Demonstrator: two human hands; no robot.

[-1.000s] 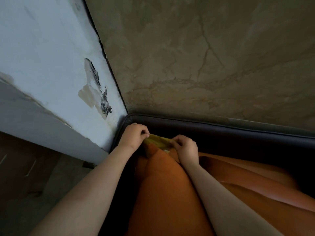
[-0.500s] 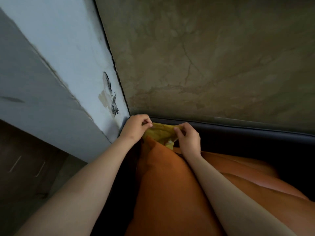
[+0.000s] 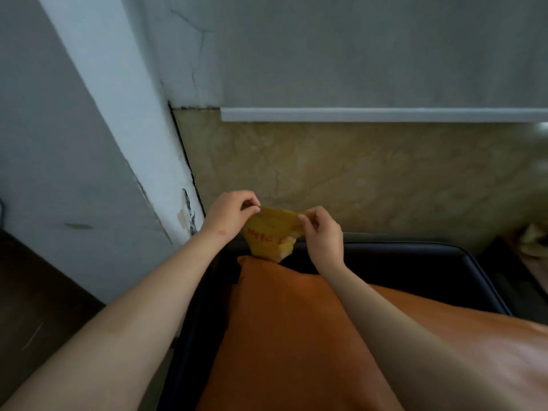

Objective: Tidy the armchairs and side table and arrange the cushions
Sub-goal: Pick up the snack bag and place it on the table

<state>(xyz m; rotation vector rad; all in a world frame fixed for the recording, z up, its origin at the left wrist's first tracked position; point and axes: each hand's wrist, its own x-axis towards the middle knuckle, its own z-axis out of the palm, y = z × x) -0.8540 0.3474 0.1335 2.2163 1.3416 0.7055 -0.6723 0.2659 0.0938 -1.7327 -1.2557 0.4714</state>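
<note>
A thin yellow plastic bag (image 3: 271,232) with red print hangs stretched between my two hands above the back of a dark armchair (image 3: 415,256). My left hand (image 3: 228,215) pinches its left top corner, and my right hand (image 3: 321,232) pinches its right top corner. The bag's lower tip touches the top corner of an orange cushion (image 3: 284,336), which stands in the chair under my forearms. A second orange cushion (image 3: 474,351) lies to the right, partly hidden by my right arm.
A pale pillar (image 3: 98,143) with chipped paint stands close on the left of the chair. Behind the chair rises a beige marbled wall (image 3: 370,179) with a white ledge (image 3: 370,114) above. Dark wooden furniture (image 3: 35,292) sits at lower left.
Both hands have lifted the yellow bag up out from behind the cushion and spread it apart. The camera has tilted upward, showing the ledge and upper wall.
</note>
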